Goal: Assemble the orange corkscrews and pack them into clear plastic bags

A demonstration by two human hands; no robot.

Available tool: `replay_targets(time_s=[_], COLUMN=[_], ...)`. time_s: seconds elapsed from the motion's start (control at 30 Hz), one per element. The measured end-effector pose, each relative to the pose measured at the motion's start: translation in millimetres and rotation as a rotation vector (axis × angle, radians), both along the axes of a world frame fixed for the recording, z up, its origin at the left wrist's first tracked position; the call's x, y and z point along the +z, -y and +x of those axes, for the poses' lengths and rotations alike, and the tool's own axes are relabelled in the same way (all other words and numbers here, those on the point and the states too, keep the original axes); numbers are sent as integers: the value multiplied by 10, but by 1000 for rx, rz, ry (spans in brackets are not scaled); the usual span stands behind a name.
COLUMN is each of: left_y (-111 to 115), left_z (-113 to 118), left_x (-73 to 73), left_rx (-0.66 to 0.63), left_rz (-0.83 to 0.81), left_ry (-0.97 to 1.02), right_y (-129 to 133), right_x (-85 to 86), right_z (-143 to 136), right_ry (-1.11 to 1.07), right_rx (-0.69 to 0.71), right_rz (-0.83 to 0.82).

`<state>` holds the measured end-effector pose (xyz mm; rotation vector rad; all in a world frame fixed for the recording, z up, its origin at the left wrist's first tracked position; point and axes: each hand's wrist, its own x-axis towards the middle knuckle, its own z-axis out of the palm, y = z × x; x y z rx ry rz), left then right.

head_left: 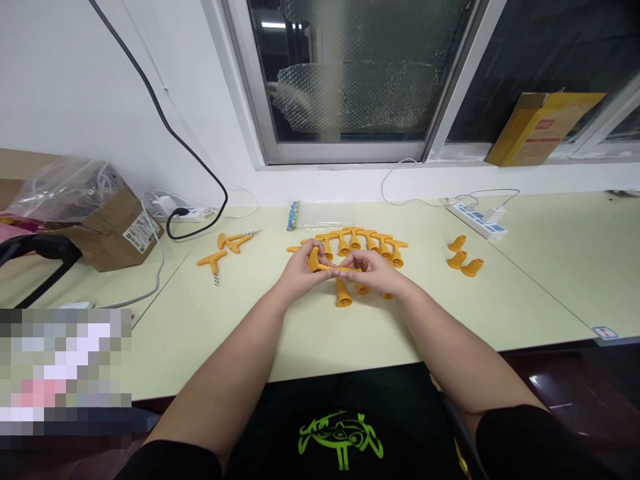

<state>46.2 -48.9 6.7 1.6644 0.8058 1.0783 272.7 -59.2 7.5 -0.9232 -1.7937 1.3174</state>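
Observation:
Above the middle of the table, my left hand (301,275) is closed around the T-shaped handle of a yellow corkscrew (314,260). My right hand (373,272) pinches the other end of it, and the fingers hide most of that end. Beneath and behind my hands, several yellow corkscrews with bell-shaped sleeves stand or lie in an arc, one sleeve (343,295) nearest me. To the left lie three T-handles with bare metal spirals, among them one front handle (213,262). Three loose yellow bell-shaped sleeves (472,268) are grouped on the right.
A clear plastic bag (325,217) with a coloured strip lies behind the corkscrews. White power strips (477,220) with cables sit at the back on both sides. An open cardboard box (113,230) holding plastic wrap is at left. A yellow carton (545,130) leans on the window.

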Motion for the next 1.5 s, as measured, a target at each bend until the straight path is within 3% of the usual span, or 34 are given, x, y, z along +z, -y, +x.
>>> replay_targets(time_s=[0.2, 0.33, 0.5, 0.57, 0.67, 0.73, 0.8, 0.87, 0.93, 1.1, 1.27, 1.5], left_y=[39, 51, 32, -49, -250, -384, -473, -500, -474, -365, -346, -323], left_z=[2, 27, 62, 20, -184, -431, -751, -1107, -1452, -2044, -2201, -2147], left_x=[44, 15, -51, -53, -22, 9, 32, 40, 29, -99, -241, -201], left_rx=[-70, -34, -152, -103, 216, 536, 678, 734, 812, 848, 853, 870], left_rz=[48, 132, 195, 228, 259, 228, 228, 277, 235, 40, -69, -102], left_ry=[46, 43, 105, 195, 194, -21, -377, -728, -947, -1141, -1141, -1147], right_y=[4, 43, 67, 87, 153, 228, 326, 432, 527, 621, 560, 461], right_x=[-12, -43, -18, 56, 190, 237, 215, 120, -21, -318, -344, -306], right_z=[-45, -125, -121, -28, 226, 447, 678, 892, 1059, 1192, 1099, 1054], right_ry=[-226, -301, -410, -432, -401, -287, -91, 87, 251, 472, 600, 648], right_rx=[315, 350, 440, 388, 158, -6, -140, -267, -382, -471, -481, -522], right_rz=[-514, -592, -598, -550, -423, -332, -219, -135, -121, -127, -46, -22])
